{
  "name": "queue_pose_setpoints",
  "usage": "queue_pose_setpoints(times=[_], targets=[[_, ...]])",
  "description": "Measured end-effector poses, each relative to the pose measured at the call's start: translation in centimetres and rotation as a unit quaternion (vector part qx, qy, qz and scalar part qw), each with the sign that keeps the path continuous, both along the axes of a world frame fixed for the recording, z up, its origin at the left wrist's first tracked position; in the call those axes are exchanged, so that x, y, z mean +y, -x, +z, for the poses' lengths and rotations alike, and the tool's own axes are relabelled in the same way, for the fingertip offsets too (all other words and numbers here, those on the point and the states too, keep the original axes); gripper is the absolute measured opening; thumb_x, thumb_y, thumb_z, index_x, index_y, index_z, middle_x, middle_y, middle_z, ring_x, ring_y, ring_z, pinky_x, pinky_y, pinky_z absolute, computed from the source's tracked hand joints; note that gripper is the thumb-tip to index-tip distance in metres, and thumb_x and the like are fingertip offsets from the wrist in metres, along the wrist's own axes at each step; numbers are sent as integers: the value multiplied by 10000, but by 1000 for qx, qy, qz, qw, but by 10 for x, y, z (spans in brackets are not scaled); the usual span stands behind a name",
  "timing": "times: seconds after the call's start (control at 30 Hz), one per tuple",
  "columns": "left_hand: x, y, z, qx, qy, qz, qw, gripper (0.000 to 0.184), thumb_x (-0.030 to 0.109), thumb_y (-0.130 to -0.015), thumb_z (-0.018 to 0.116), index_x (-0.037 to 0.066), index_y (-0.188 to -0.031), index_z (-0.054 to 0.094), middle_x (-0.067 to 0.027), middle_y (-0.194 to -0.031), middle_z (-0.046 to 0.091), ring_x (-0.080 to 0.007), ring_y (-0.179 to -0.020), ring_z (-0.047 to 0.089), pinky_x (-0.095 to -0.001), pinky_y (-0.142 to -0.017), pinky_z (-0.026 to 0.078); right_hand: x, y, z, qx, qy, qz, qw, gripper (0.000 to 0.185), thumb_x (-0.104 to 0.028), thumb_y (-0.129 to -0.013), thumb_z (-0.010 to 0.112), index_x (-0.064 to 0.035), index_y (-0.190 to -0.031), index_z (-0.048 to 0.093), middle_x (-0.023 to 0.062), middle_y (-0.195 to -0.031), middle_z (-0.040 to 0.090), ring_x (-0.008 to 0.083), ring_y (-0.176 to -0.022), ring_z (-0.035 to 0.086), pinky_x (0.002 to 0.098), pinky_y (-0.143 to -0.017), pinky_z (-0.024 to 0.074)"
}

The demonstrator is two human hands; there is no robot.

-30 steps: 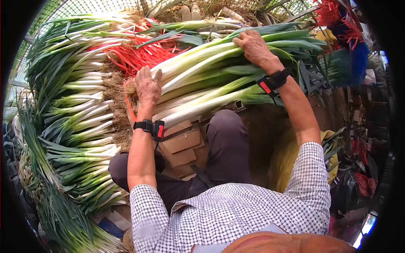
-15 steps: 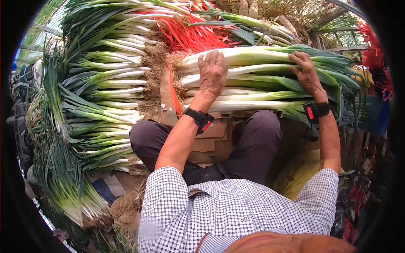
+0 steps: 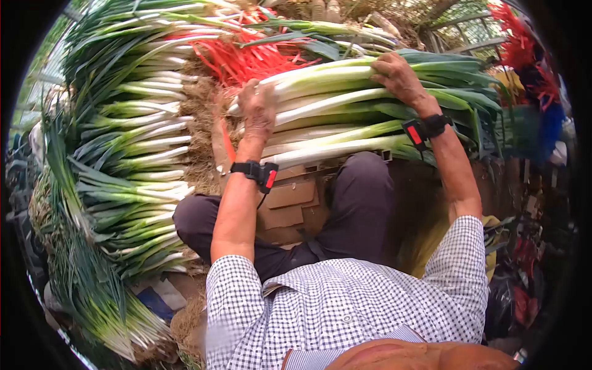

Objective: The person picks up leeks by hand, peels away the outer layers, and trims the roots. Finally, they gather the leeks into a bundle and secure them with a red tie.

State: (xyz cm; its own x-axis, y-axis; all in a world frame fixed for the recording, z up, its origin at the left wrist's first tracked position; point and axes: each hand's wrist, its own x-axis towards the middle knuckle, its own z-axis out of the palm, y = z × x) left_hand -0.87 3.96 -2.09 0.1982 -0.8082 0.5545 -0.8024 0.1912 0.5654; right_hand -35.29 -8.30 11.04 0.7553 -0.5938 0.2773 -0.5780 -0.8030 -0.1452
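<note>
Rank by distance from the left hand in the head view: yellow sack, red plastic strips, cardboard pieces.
From the left hand:
1. Red plastic strips, just beyond it
2. Cardboard pieces, between the knees
3. Yellow sack, far right, partly behind the right sleeve

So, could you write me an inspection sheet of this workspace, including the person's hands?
Surface: cardboard shows below the big leeks; what bears the leeks is mostly hidden.
Job's things: big leeks lie side by side, white ends left of the picture, green leaves right. Smaller leeks lie stacked at the picture's left, roots inward.
Clutter: red strips in a loose heap; dark plastic bag at the picture's right.
Hands: left hand near the white ends, right hand on the stalks farther along.
Cables: a short dark cord at the left wristband; no other seen.
Surroundings: metal bars and mesh at the top corners.
</note>
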Motion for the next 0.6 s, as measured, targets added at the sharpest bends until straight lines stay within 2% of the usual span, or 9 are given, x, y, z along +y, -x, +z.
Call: queue_pose_setpoints(times=[0.07,0.13,0.2,0.27,0.4,0.43,0.53,0.57,0.6], targets=[[1,0,-9,3,3,-9,1000,370,98,-746,769,145,-1105,692,-165,-1290,550,-377,-1177,492,-444,-997,401,21,4,22,-11,54,-35,998,227,-157,-826,725,-30,-1007,674,123,-1012,646,331,-1019,587,418,-918,461],[0,1,-8,20,-10,-12,1000,366,105,-759,770,143,-1115,693,-163,-1294,557,-370,-1187,486,-446,-1015,393,42,13,39,-5,-10,-92,996,236,-174,-828,731,-32,-1010,678,114,-1008,653,320,-1027,592,413,-922,460],[4,-1,-8,24,-30,-16,999,361,108,-767,771,140,-1118,695,-161,-1295,563,-365,-1195,481,-449,-1027,389,58,16,41,82,-20,-59,995,252,-194,-828,737,-33,-1013,678,107,-993,660,308,-1023,597,414,-916,465],[2,-3,-4,27,-40,-19,999,355,108,-771,772,136,-1117,698,-161,-1293,569,-361,-1199,478,-454,-1035,387,63,18,16,84,59,-31,994,240,-236,-829,730,-67,-987,666,86,-909,657,284,-968,596,415,-890,460],[3,-12,8,49,-89,-55,993,341,190,-816,759,127,-1146,704,-172,-1291,582,-374,-1204,477,-455,-1046,388,57,21,8,70,35,-38,996,210,-237,-857,700,-70,-977,652,102,-911,649,300,-933,595,427,-869,458],[1,-13,9,26,-96,-63,993,333,280,-893,678,121,-1186,693,-197,-1306,581,-389,-1211,486,-459,-1051,385,54,21,11,64,37,-35,997,202,-236,-864,693,-71,-971,650,105,-908,647,305,-925,594,429,-862,459],[8,-11,31,-60,-102,-91,989,357,357,-952,579,120,-1195,688,-229,-1317,573,-402,-1213,497,-466,-1050,385,46,31,31,85,39,-59,994,249,-195,-863,695,-33,-1051,674,119,-948,652,317,-939,594,423,-866,468],[8,-6,27,-53,-110,-44,992,395,405,-982,506,125,-1194,687,-237,-1298,581,-410,-1199,507,-474,-1042,382,43,36,36,82,39,-70,993,238,-185,-869,688,-31,-1050,675,126,-943,645,322,-937,592,425,-848,472],[9,-4,33,-65,-102,-47,992,418,421,-972,528,97,-1184,685,-230,-1275,593,-405,-1185,512,-476,-1038,379,41,41,39,76,37,-79,993,227,-176,-875,682,-29,-1049,676,133,-938,638,326,-934,591,426,-831,477]])
